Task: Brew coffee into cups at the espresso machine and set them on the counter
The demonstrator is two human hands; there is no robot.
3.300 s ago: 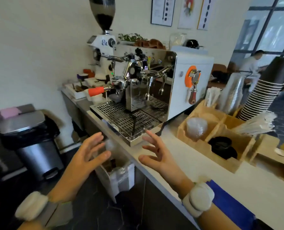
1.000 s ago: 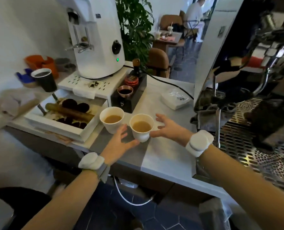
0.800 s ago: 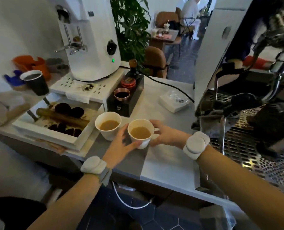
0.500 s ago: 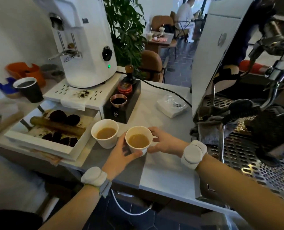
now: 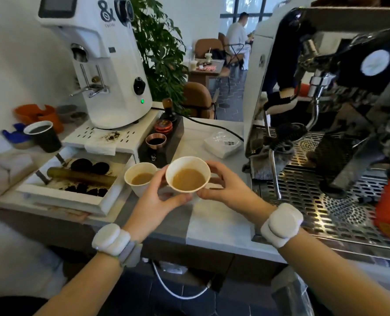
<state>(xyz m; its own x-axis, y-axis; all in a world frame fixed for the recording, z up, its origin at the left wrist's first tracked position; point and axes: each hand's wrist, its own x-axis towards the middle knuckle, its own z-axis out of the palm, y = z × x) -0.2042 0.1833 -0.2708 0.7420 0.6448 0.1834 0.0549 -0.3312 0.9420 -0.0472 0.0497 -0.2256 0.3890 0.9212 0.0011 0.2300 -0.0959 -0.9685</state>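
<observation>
A white paper cup of light-brown coffee (image 5: 188, 177) is lifted off the grey counter (image 5: 214, 226). My left hand (image 5: 154, 199) grips it from the left and below. My right hand (image 5: 223, 185) grips it from the right. A second white cup of coffee (image 5: 139, 176) stands on the counter just left of it, partly behind my left thumb. The espresso machine (image 5: 339, 92) fills the right side, with its perforated drip tray (image 5: 314, 197) beside my right wrist.
A white grinder (image 5: 102, 60) stands at the back left. Below it is a knock box (image 5: 73, 179) with used pucks. A black tamper stand (image 5: 162, 140), a black paper cup (image 5: 43, 135), a folded cloth (image 5: 222, 143) and a steam wand (image 5: 272, 160) are nearby.
Both hands have closed on the right-hand cup and lifted it off the counter towards me. The left cup has stayed in place.
</observation>
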